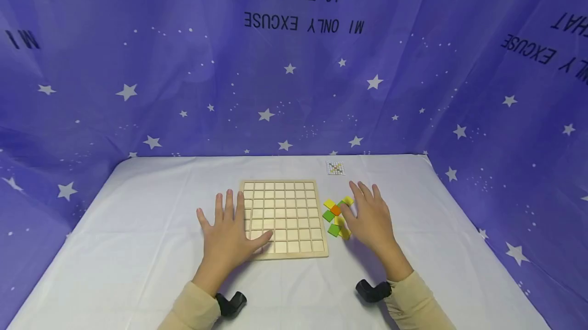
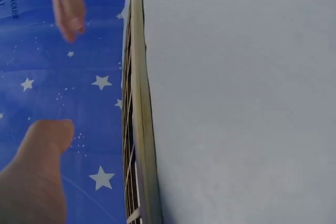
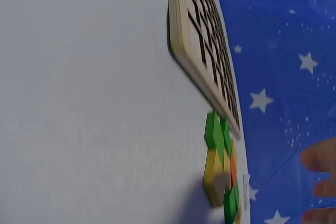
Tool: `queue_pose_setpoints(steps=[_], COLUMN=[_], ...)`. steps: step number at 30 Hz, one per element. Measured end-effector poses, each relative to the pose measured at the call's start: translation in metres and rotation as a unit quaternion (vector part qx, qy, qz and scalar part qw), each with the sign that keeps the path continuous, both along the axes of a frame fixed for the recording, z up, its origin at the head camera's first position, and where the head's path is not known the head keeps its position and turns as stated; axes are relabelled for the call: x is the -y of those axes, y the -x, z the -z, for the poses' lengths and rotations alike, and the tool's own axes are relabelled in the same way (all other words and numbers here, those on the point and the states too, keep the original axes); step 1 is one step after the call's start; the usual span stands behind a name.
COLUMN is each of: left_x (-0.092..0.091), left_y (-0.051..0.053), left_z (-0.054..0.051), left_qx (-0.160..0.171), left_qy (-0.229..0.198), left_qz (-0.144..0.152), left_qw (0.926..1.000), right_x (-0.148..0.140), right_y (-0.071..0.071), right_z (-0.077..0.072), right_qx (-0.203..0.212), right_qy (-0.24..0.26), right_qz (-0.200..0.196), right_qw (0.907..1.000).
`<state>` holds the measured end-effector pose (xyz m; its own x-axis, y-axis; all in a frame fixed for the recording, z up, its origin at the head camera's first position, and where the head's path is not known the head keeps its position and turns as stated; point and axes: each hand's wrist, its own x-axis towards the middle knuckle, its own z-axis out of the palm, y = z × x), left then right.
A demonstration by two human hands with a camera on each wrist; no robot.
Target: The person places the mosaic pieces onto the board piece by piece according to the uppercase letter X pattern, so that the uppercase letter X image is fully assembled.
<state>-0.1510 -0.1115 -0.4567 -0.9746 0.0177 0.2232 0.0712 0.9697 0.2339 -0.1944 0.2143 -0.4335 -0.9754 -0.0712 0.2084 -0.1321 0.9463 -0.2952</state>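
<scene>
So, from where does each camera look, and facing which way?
Head: on the head, facing forward and down over the board; left grip, right grip, sleeves show.
Left wrist: worn there, facing past the board to the starry curtain; left thumb, right grip show.
Right wrist: worn there, facing tiles, board and curtain; right fingers show.
Shared by both wrist views: board and curtain.

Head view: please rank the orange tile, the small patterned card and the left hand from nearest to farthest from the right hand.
From the right hand:
1. Orange tile: just left of its thumb, among the tiles.
2. Small patterned card: beyond its fingertips, slightly left.
3. Left hand: far left, across the wooden board.
</scene>
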Motion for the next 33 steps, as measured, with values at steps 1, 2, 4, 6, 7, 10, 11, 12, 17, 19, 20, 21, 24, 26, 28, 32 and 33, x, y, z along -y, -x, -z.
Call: queue_pose_setpoints(steps=[1,2,4,6,7,10,11,12,17,19,20,21,24,26,28,32,33], left_x=[0.002,0.004,0.007,0.009,0.011,0.013,0.014,0.015,0.017,0.017,0.017,0.017,0.017,0.017,0.016,0.015,0.015], left_y=[-0.001,-0.002,-0.003,-0.005,-0.005,-0.007,-0.007,-0.007,-0.009,-0.009,-0.010,-0.010,-0.011,-0.011,-0.011,-0.012,-0.013], left_z=[0.002,0.004,0.008,0.012,0.015,0.023,0.025,0.027,0.035,0.038,0.039,0.039,0.041,0.042,0.042,0.042,0.041], left_qx=[0.003,0.004,0.006,0.011,0.013,0.018,0.019,0.019,0.015,0.017,0.018,0.021,0.029,0.033,0.035,0.039,0.041], left_qy=[-0.005,-0.012,-0.024,-0.034,-0.036,-0.048,-0.053,-0.059,-0.077,-0.074,-0.072,-0.072,-0.071,-0.073,-0.075,-0.078,-0.079], left_qz=[0.001,0.003,0.010,0.018,0.021,0.031,0.033,0.036,0.049,0.054,0.056,0.057,0.060,0.060,0.061,0.060,0.060], left_qw=[1.0000,0.9999,0.9996,0.9992,0.9990,0.9982,0.9978,0.9974,0.9957,0.9956,0.9956,0.9955,0.9952,0.9950,0.9947,0.9943,0.9942], right_x=[-0.004,-0.007,-0.013,-0.018,-0.020,-0.024,-0.025,-0.026,-0.029,-0.030,-0.030,-0.030,-0.030,-0.030,-0.029,-0.029,-0.030], right_y=[0.001,0.003,0.005,0.007,0.007,0.009,0.009,0.009,0.010,0.010,0.010,0.010,0.011,0.011,0.011,0.012,0.012], right_z=[0.001,0.003,0.006,0.009,0.011,0.016,0.018,0.020,0.025,0.027,0.028,0.028,0.029,0.029,0.029,0.031,0.031], right_qx=[0.007,0.013,0.026,0.037,0.043,0.051,0.053,0.055,0.060,0.060,0.060,0.060,0.059,0.062,0.066,0.074,0.075], right_qy=[0.007,0.009,0.012,0.011,0.010,0.010,0.013,0.014,0.025,0.026,0.028,0.030,0.036,0.041,0.044,0.050,0.051], right_qz=[0.004,0.008,0.017,0.022,0.024,0.022,0.021,0.020,0.018,0.017,0.017,0.017,0.012,0.009,0.005,0.004,0.003], right_qw=[0.9999,0.9998,0.9995,0.9990,0.9987,0.9984,0.9983,0.9982,0.9977,0.9977,0.9977,0.9976,0.9975,0.9972,0.9969,0.9960,0.9958])
